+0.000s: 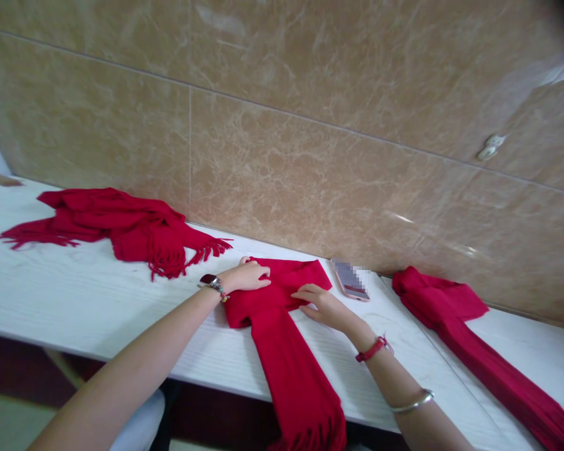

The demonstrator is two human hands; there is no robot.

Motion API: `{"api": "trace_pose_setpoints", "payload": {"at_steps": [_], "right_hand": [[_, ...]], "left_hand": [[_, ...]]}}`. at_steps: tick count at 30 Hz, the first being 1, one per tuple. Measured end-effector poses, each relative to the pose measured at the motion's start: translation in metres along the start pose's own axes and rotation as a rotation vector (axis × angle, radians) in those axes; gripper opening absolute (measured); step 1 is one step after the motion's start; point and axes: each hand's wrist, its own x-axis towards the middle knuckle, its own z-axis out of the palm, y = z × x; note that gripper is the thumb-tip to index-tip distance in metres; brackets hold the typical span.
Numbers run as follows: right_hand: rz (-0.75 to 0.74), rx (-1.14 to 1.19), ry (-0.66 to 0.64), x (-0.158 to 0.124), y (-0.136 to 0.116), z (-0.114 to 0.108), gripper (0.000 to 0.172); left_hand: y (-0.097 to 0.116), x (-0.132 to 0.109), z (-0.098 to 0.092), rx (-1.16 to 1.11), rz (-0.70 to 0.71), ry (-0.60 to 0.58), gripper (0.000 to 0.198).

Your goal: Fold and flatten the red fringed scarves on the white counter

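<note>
A red scarf [294, 369] lies in front of me on the white table, its upper part folded into a wide band. From there, one long tail runs toward me and hangs over the front edge, fringe down. My left hand [250, 275] rests on the left of the folded band, fingers slightly bent and lying on the cloth. On the band's right side, my right hand [323, 305] touches the fabric with its fingers stretched out and thumb apart. Neither hand visibly grips the cloth.
To the left, a second red scarf [136, 225] lies crumpled with its fringes spread. A phone [350, 280] sits by the wall behind my right hand. On the right, another red scarf [479, 351] lies folded at its top. A tiled wall [282, 163] borders the table [98, 300].
</note>
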Motion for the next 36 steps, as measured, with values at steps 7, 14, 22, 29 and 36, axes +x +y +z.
{"api": "trace_pose_setpoints", "payload": {"at_steps": [7,14,22,29,36], "right_hand": [[-0.038,-0.094,-0.012,0.006,-0.004,0.001,0.025],[-0.069,0.115,0.053,0.006,0.012,0.002,0.015],[-0.067,0.03,0.111,0.002,0.008,0.001,0.024],[-0.17,-0.238,0.052,0.013,-0.023,0.01,0.027],[-0.097,-0.317,0.023,0.015,-0.027,0.007,0.02]], "left_hand": [[0.029,-0.017,-0.014,-0.055,0.188,0.008,0.032],[0.05,-0.038,-0.011,-0.114,0.184,-0.296,0.052],[0.027,-0.035,-0.026,-0.243,0.257,-0.088,0.034],[-0.007,-0.034,-0.031,-0.005,-0.172,0.228,0.018],[0.038,-0.089,-0.038,0.158,0.442,0.084,0.012]]}}
